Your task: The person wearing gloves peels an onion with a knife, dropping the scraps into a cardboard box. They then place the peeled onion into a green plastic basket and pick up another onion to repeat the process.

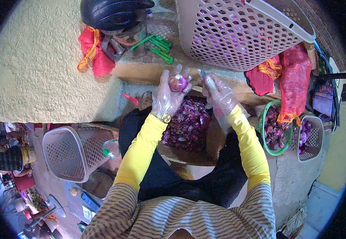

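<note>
A purple-red onion (177, 83) rests in my left hand (169, 93), which wears a clear plastic glove, its fingers curled around the bulb. Gloved the same way, my right hand (220, 95) grips a small knife (203, 75), its short blade pointing up and toward the onion without touching it. Most of the knife's handle is hidden by the fingers. Below both hands, between my knees, a cardboard box (216, 139) holds a heap of onion skins (187, 123).
A large pale plastic basket (228, 36) stands ahead. Green knives (157, 46) lie on the ledge. To the right are a green basket of onions (274, 131), a smaller crate (310, 139) and a red mesh sack (294, 79). At left stand another basket (75, 153) and a bottle (111, 149).
</note>
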Available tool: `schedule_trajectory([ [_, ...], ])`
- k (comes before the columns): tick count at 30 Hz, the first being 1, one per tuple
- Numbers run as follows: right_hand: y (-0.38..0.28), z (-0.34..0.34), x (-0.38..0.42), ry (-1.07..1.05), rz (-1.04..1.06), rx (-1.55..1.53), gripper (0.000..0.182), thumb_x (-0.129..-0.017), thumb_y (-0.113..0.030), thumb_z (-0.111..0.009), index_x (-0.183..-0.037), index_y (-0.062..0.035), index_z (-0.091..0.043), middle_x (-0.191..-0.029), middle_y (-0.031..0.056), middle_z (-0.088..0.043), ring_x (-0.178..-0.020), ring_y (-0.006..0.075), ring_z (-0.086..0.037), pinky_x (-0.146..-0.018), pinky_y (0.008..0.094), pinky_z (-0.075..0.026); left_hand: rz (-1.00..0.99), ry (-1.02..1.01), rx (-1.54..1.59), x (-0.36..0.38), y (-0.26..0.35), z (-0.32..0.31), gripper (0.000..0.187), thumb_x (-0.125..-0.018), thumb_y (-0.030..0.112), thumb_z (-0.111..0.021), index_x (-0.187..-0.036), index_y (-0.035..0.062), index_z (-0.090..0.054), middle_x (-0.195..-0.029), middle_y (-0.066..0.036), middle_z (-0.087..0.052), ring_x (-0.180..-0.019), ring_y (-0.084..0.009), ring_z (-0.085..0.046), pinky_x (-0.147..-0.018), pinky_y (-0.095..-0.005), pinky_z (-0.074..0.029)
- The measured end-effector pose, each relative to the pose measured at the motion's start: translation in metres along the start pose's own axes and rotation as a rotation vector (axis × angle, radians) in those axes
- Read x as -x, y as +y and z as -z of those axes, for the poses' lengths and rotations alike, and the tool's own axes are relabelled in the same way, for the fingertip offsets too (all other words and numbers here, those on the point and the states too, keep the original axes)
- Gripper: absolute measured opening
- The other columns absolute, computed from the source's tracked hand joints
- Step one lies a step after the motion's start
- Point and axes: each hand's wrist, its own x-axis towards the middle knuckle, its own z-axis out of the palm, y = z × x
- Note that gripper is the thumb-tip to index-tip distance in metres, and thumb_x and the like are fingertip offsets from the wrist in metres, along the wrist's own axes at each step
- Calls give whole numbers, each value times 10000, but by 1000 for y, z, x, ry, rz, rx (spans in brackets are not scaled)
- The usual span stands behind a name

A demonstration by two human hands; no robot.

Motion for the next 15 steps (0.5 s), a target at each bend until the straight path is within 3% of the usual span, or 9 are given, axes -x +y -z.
schedule_trajectory([
  [1,4,1,-4,1,0,0,291,-995,-370,-634,-1045,-83,-622,-760,-18,-542,-642,92,-453,-592,251,-410,1,0,0,-1,-1,1,529,-1062,396,-403,-1457,44,-427,-1392,-179,-550,-1265,-319,-543,-1072,-534,-453],
  [3,8,2,-8,31,282,421,407,-883,-473,-749,-930,-85,-637,-754,-4,-556,-674,110,-496,-630,293,-454,28,-88,19,-5,-3,7,531,-1072,416,-375,-1446,46,-448,-1398,-165,-559,-1268,-319,-551,-1047,-488,-482],
  [4,-20,-3,5,53,188,694,540,-757,-593,-804,-876,-92,-644,-756,40,-629,-702,183,-614,-675,361,-509,29,-88,18,-8,-2,12,531,-1072,416,-375,-1446,46,-448,-1398,-165,-559,-1268,-319,-551,-1047,-488,-482],
  [5,-24,-2,5,54,187,694,540,-757,-593,-804,-876,-92,-644,-756,40,-629,-702,183,-614,-675,361,-509,97,-173,-23,-11,-1,16,546,-1072,428,-378,-1429,22,-458,-1374,-174,-574,-1244,-321,-570,-1039,-469,-492],
  [7,-33,-2,2,-60,424,1041,593,-725,-659,-778,-884,-101,-656,-788,79,-695,-733,259,-684,-691,411,-532,165,-257,-65,-10,0,15,564,-1072,439,-380,-1411,-2,-469,-1350,-184,-589,-1219,-323,-590,-1030,-450,-503],
  [8,-39,-3,5,-64,389,1120,614,-691,-589,-839,-1002,-78,-704,-868,134,-704,-782,281,-691,-709,390,-526,208,-267,-70,-8,-1,15,594,-1069,460,-387,-1393,-30,-474,-1331,-198,-596,-1199,-327,-603,-1037,-444,-499],
  [15,-40,-5,5,-15,412,1029,641,-661,-638,-830,-932,-72,-701,-801,136,-691,-747,294,-684,-679,401,-526,260,-280,-115,-10,-3,15,682,-1054,523,-398,-1342,-89,-492,-1296,-226,-603,-1163,-320,-624,-1047,-435,-505],
])
